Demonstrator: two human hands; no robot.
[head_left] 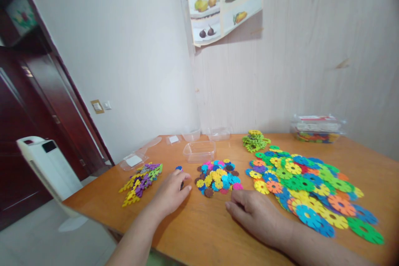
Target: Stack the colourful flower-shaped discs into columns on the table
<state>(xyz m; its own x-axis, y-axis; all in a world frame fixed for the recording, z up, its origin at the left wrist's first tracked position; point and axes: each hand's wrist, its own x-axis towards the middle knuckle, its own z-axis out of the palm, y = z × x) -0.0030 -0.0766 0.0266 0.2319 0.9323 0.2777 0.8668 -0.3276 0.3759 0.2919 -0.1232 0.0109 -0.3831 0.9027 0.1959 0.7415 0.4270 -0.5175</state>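
My left hand (171, 189) rests low over the table, thumb and forefinger apart. A small dark disc (182, 185) shows in the gap under its fingers, and a small blue disc (178, 168) lies just past the knuckles. My right hand (257, 216) lies on its side with the fingers curled in; whatever they hold, if anything, is hidden. Its knuckles are beside a pink disc (237, 186) at the edge of a pile of small notched snowflake discs (218, 176) in yellow, blue, pink and brown. This pile lies between the two hands.
Large notched discs (308, 191) spread across the right side of the wooden table (199, 232). Left lie yellow and purple interlocking pieces (141, 183); behind stands a green cluster (255, 141). Clear plastic tubs (199, 151), lids (134, 160) and a filled box (318, 129) line the back.
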